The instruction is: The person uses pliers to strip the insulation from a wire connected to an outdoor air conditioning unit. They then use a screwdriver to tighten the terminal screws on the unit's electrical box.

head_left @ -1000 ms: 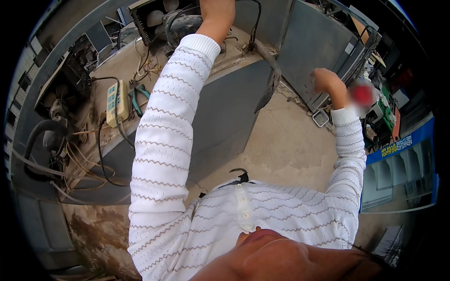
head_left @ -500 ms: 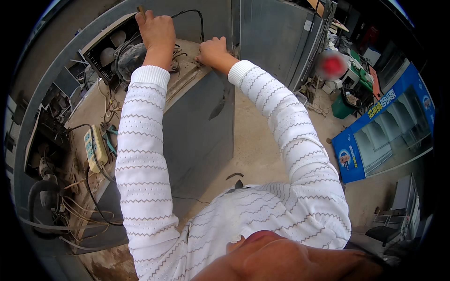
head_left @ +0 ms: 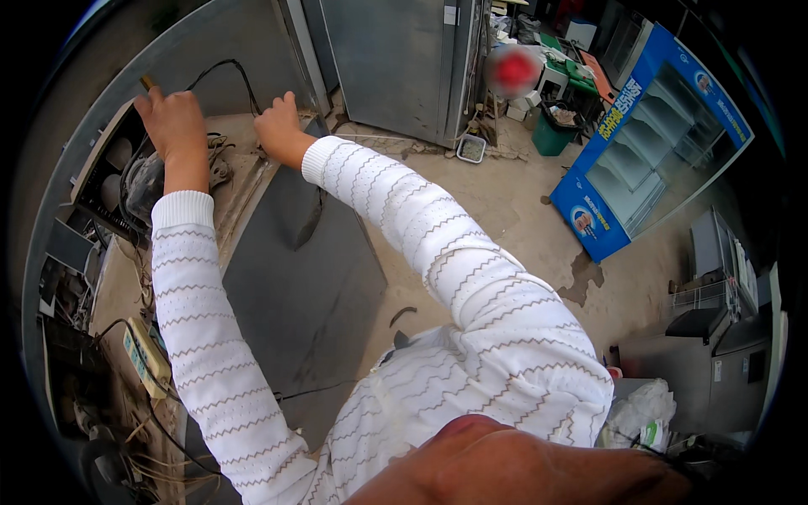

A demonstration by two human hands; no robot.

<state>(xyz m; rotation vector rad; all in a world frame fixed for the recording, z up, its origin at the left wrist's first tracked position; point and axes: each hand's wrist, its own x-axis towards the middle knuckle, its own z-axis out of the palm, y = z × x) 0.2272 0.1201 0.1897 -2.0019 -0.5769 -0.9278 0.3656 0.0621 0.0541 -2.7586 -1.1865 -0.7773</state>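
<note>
My left hand [head_left: 172, 122] is closed on a small brass-coloured piece [head_left: 146, 82] at the upper left, above a dusty motor [head_left: 147, 181] with wires and a black fan housing [head_left: 118, 143]. My right hand [head_left: 278, 126] is curled at the far corner of the grimy metal top [head_left: 244, 145], near a black cable [head_left: 244, 76]; what its fingers grip is hidden. A dark strip [head_left: 307, 223] dangles below it against the grey panel [head_left: 295, 303]. Lower left on that top lie a cream power strip [head_left: 145, 360] and tangled wires [head_left: 143, 454].
A grey metal cabinet [head_left: 391, 71] stands behind, a small plastic tray [head_left: 471, 149] on the floor beside it. At right are a green bin [head_left: 551, 135], cluttered goods, a blue glass-doored display fridge [head_left: 589, 219] and steel units [head_left: 699, 379].
My right hand has swung from the right over to the corner beside my left hand, its fingers now curled. My view has turned rightward, showing more of the fridge and steel units.
</note>
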